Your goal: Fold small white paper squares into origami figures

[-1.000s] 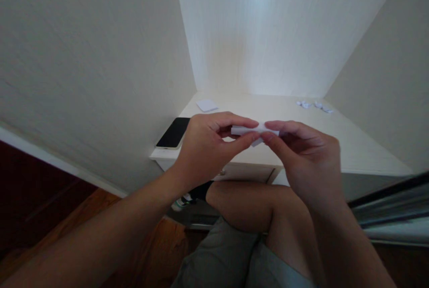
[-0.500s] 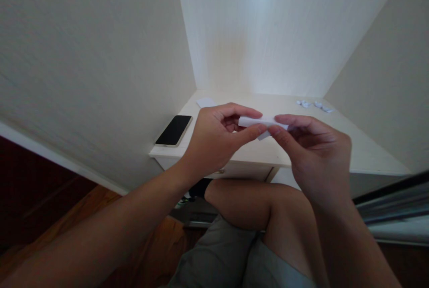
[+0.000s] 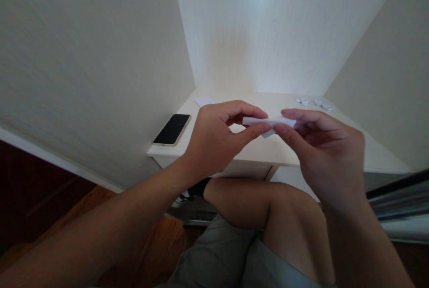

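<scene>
Both my hands pinch one small folded piece of white paper (image 3: 268,122) in the air above the front of a white table (image 3: 335,145). My left hand (image 3: 217,136) grips the paper's left end between thumb and fingers. My right hand (image 3: 321,149) grips its right end the same way. The paper lies roughly level, with a small flap hanging under its middle.
A black phone (image 3: 172,129) lies at the table's left front corner. A small white paper square (image 3: 203,100) sits behind it. Several small folded paper bits (image 3: 313,103) lie at the back right. Walls close the table in on three sides. My bare knee (image 3: 268,203) is below the table edge.
Both hands have risen a little and drifted right with the paper. The grip on the paper is unchanged.
</scene>
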Tool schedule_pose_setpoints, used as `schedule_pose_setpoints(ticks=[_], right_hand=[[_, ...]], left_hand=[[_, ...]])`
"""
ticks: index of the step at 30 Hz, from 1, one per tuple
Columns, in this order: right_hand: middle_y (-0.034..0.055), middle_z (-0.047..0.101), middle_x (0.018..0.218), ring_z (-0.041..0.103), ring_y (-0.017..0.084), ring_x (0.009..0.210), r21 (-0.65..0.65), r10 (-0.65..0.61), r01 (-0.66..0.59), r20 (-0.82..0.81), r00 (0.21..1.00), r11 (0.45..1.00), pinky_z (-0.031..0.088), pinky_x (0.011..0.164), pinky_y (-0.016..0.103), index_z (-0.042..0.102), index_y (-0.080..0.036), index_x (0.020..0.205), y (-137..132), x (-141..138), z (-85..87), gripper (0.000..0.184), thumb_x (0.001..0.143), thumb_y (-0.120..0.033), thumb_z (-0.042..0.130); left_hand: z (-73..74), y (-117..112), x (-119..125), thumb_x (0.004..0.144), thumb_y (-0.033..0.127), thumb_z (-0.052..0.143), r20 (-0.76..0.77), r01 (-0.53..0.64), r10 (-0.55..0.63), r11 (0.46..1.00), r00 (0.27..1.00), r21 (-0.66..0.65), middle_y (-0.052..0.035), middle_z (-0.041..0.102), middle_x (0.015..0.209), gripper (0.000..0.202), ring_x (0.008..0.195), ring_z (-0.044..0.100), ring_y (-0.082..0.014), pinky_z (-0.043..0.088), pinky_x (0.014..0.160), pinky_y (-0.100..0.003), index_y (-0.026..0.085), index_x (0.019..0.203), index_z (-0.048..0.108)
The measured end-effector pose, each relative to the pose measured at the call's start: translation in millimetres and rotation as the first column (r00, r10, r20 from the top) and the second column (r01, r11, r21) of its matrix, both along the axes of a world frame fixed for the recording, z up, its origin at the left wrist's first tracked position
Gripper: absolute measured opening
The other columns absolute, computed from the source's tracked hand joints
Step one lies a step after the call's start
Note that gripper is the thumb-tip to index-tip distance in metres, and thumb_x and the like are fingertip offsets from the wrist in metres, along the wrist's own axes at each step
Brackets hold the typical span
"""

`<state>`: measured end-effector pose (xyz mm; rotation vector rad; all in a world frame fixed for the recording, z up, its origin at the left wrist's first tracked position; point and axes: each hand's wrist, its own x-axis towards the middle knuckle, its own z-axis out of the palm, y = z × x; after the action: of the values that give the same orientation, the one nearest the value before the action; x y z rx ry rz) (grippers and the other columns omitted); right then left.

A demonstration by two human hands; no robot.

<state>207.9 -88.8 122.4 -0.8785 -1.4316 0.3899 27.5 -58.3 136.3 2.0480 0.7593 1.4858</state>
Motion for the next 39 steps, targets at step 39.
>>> schedule_pose_setpoints(ticks=[39], right_hand=[[0.0014,0.074,0.088,0.067,0.02,0.081,0.042,-0.046,0.033,0.353,0.934,0.999,0.052,0.072,0.035,0.073,-0.025,0.092,-4.3,9.6,13.9,0.007,0.094,-0.021,0.068]], left_hand=[[11.1,1.8,2.0,0.083,0.027,0.08,-0.122,-0.012,0.021,0.997,0.992,0.074,-0.0011,0.077,0.084,0.007,0.075,0.069,-0.0147,0.055,0.066,-0.026,0.023,0.084,0.075]])
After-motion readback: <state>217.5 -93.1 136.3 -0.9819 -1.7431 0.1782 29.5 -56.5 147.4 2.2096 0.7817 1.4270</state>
